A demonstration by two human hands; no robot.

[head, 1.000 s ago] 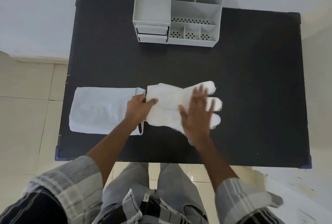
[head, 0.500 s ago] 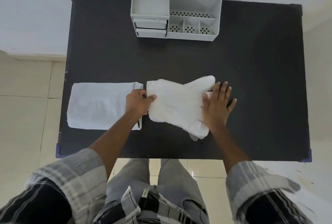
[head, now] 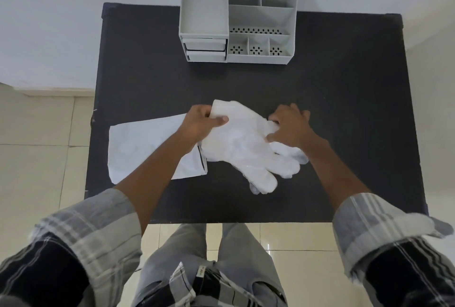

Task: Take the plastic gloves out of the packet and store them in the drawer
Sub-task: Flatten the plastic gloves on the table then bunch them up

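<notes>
A stack of translucent white plastic gloves [head: 243,146] lies near the middle of the black table [head: 344,99], fingers pointing to the lower right. My left hand [head: 202,122] grips the cuff end of the stack and lifts it off the table. My right hand [head: 290,124] pinches the gloves' upper right edge near the thumb part. The flat white packet [head: 142,149] lies to the left, partly under my left forearm. At the table's far edge stands a grey organiser [head: 236,16] with two small shut drawers [head: 205,49] at its lower left.
The organiser has several open compartments on top and to the right of the drawers. The table's near edge runs just above my knees. Tiled floor lies to the left and below; a white wall is behind the table.
My left hand has lifted and turned the cuff end of the gloves away from me. My right hand moved from flat beside the finger ends to gripping the stack's upper right edge.
</notes>
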